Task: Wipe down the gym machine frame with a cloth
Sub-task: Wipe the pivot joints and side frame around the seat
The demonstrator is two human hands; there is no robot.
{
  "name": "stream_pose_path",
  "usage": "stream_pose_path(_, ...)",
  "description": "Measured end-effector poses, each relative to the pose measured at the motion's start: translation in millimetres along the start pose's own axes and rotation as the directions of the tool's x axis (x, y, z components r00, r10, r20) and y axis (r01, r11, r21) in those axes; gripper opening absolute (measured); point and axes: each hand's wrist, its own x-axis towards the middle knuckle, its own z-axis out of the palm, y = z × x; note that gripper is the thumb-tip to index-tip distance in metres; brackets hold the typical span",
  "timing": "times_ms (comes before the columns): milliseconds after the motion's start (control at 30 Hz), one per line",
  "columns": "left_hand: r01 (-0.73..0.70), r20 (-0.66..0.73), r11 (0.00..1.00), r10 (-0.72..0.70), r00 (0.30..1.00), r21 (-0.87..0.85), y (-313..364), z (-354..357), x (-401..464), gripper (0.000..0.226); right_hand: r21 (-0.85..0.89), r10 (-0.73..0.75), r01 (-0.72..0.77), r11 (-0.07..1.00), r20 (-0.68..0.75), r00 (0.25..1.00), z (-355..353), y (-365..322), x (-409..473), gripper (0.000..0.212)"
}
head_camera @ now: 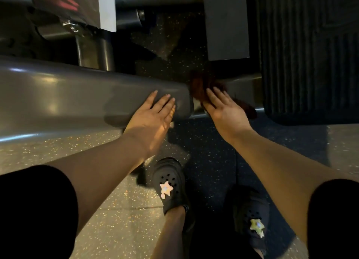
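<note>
Left hand [153, 113] flat on frame [77, 95]; right hand [225, 111] flat, pressing cloth [198, 85] (blurred, partly hidden)

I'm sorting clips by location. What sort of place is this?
Most likely a gym. A big grey machine frame of thick steel tube, a ribbed black footplate and speckled rubber floor point to it. The right hand presses a dark cloth on the frame.

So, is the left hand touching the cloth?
Apart. The head view shows the left hand flat on the grey frame, with bare frame between it and the cloth under the right hand.
</note>
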Motion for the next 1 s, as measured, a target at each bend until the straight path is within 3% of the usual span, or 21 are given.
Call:
stream_pose_path(100, 0.003, 0.045, 1.0, -0.002, 0.999, -0.021, -1.5, -4.1, 1.4, 0.079, -0.097, -0.067, 0.064, 0.993, -0.028, 0.997, -3.1, 24.3, -33.9, 0.064)
stream_pose_path(233, 0.008, -0.037, 0.992, -0.013, 0.999, -0.126, 0.5, -1.2, -6.4, 0.079, -0.117, 0.077, -0.085, 0.989, -0.069, 0.995, -6.7, 39.0, -58.5, 0.062)
stream_pose_path(333, 0.006, -0.115, 0.971, -0.034, 0.993, -0.238, 7.2, 12.4, -33.4, 0.071, 0.065, 0.274, -0.273, 0.96, -0.011, 0.962, -14.8, 3.6, -48.8, 0.05)
stream_pose_path(400, 0.019, -0.158, 0.963, -0.064, 0.985, -0.27, 12.7, 21.7, -58.3, 0.069, 0.297, 0.379, -0.373, 0.879, 0.039, 0.924, -23.6, -31.6, -35.4, 0.043)
stream_pose_path(433, 0.043, -0.18, 0.951, -0.101, 0.979, -0.305, 13.5, 28.1, -72.3, 0.069, 0.458, 0.44, -0.436, 0.774, 0.106, 0.892, -32.5, -52.9, -29.6, 0.042)
stream_pose_path(500, 0.124, -0.312, 0.899, -0.271, 0.911, -0.419, 10.0, 39.2, -100.7, 0.07, 0.763, 0.49, -0.502, 0.407, 0.282, 0.825, -40.5, -100.2, -11.9, 0.044)
stream_pose_path(600, 0.248, -0.387, 0.78, -0.526, 0.757, -0.575, -2.3, 46.8, -142.5, 0.072, 0.879, 0.495, -0.451, -0.157, 0.465, 0.734, -61.5, -159.0, 4.6, 0.042)
stream_pose_path(633, 0.275, -0.371, 0.744, -0.573, 0.731, -0.609, -4.1, 47.0, -145.3, 0.075, 0.864, 0.487, -0.418, -0.279, 0.503, 0.714, -67.2, -165.9, 5.9, 0.037)
stream_pose_path(700, 0.343, -0.316, 0.656, -0.673, 0.669, -0.672, -11.8, 42.6, -163.0, 0.084, 0.846, 0.455, -0.382, -0.372, 0.525, 0.719, -88.6, -185.7, 1.1, 0.03)
stream_pose_path(800, 0.441, -0.261, 0.539, -0.795, 0.547, -0.718, -27.0, 30.8, -185.9, 0.084, 0.875, 0.404, -0.336, -0.348, 0.463, 0.789, -123.6, -224.5, -13.2, 0.034)
stream_pose_path(900, 0.422, -0.286, 0.508, -0.826, 0.485, -0.751, -39.6, 22.9, -199.3, 0.071, 0.976, 0.352, -0.199, -0.091, 0.219, 0.91, -160.0, -269.4, -29.5, 0.04)
stream_pose_path(1000, 0.43, -0.27, 0.547, -0.789, 0.552, -0.719, -36.2, 22.6, -201.7, 0.06, 0.972, 0.282, -0.098, 0.214, 0.035, 0.959, -170.5, -281.7, -42.5, 0.045)
